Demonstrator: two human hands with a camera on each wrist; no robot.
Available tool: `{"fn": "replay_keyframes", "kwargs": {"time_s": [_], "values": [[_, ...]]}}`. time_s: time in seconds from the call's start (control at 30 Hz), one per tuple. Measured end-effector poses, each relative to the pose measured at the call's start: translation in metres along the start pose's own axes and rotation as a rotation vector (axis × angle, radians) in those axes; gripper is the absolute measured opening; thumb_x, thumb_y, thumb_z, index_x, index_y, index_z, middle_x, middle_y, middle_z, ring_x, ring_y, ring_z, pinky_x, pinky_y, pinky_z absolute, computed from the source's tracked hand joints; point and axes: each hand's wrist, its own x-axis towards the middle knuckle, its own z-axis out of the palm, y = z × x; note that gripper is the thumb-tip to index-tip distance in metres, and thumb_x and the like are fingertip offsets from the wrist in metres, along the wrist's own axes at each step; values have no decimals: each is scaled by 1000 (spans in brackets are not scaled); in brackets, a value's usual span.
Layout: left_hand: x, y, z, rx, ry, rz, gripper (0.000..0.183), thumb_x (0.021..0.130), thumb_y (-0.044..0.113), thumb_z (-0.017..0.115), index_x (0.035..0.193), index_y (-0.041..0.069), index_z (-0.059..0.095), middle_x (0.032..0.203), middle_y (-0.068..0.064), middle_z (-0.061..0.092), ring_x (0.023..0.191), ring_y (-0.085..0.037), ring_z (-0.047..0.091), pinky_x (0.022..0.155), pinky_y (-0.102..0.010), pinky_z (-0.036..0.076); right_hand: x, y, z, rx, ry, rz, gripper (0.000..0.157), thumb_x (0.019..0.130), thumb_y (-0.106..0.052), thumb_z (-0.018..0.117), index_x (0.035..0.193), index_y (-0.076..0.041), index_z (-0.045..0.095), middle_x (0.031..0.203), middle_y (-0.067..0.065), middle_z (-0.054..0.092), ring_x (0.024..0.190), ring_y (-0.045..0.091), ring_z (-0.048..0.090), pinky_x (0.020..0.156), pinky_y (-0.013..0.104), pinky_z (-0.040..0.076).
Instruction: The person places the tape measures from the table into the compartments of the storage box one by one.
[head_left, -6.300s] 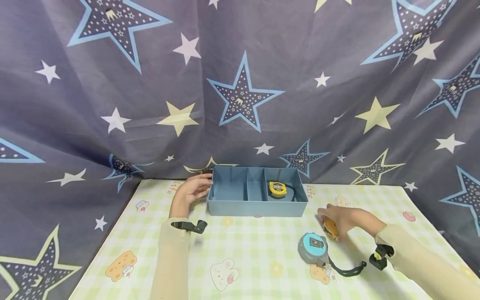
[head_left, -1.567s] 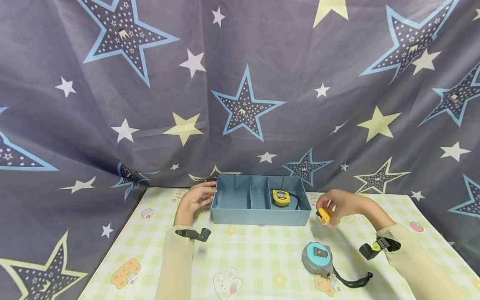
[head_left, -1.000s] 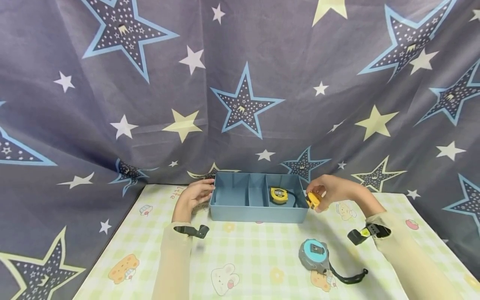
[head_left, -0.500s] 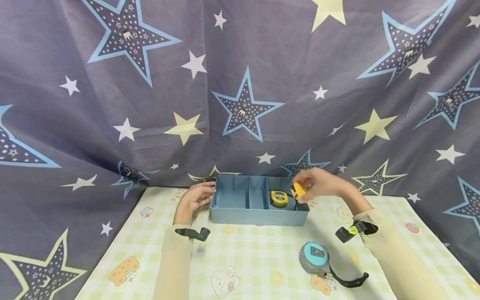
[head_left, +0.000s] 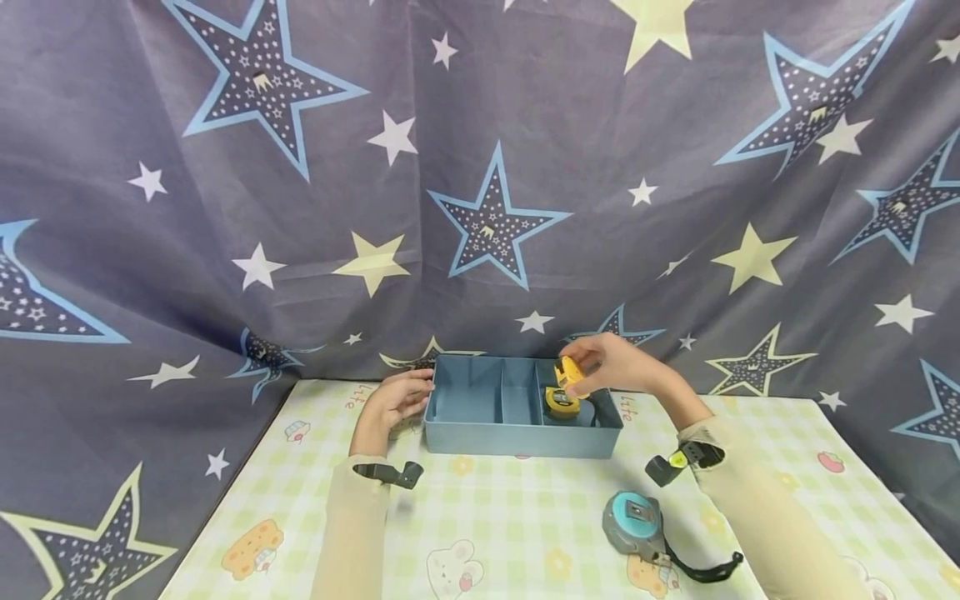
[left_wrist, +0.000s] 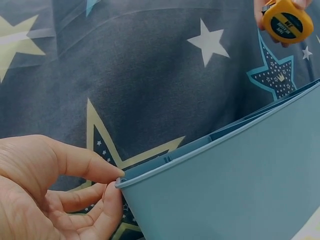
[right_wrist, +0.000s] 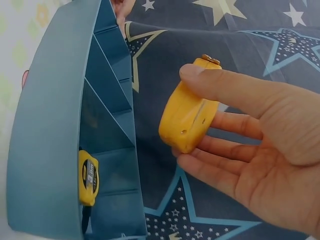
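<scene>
My right hand (head_left: 621, 367) grips a yellow-orange tape measure (head_left: 572, 374) between thumb and fingers, above the right compartment of the blue-grey divided box (head_left: 517, 440). In the right wrist view this tape measure (right_wrist: 187, 120) is tilted, with its metal hook end up. Inside that compartment lies another yellow tape measure (head_left: 559, 406) with a black strap, partly covered from above by the held one. At the box's left end my left hand (head_left: 392, 400) holds the corner of the rim; the left wrist view shows its fingertips (left_wrist: 116, 176) pinching there.
A larger grey and turquoise tape measure (head_left: 632, 518) with a black strap (head_left: 705, 575) lies on the checked tablecloth (head_left: 495, 508), in front of the box to the right. Behind the box hangs a dark star-patterned curtain (head_left: 315, 208). Dividers (head_left: 534, 392) split the box into three compartments.
My right hand took the yellow-orange tape measure off the table, lifted it and moved it left over the box's right compartment. My left hand has stayed at the box's left end.
</scene>
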Motion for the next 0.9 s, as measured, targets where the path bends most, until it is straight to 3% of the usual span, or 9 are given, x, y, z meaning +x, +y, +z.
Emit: {"fn": "replay_keyframes", "kwargs": {"time_s": [0.27, 0.53, 0.9], "values": [[-2, -1, 0, -12, -7, -3, 54, 97, -1, 61, 150, 2, 49, 135, -13, 56, 80, -7, 63, 72, -18, 55, 18, -3, 11, 27, 21, 6, 61, 82, -17, 86, 134, 3, 61, 118, 17, 68, 108, 31, 69, 86, 37, 61], [-3, -1, 0, -22, -14, 9, 55, 96, -1, 63, 149, 1, 49, 116, -4, 63, 83, -8, 65, 70, -17, 55, 33, -7, 19, 29, 16, 1, 60, 84, -16, 85, 135, 2, 60, 119, 17, 67, 110, 31, 68, 89, 38, 61], [-5, 1, 1, -3, -23, 22, 55, 96, 0, 63, 149, 2, 49, 121, -7, 61, 80, -8, 64, 72, -19, 56, 51, -10, 31, 32, -15, -8, 61, 84, -12, 84, 136, 6, 58, 118, 19, 66, 111, 34, 67, 93, 40, 60]]}}
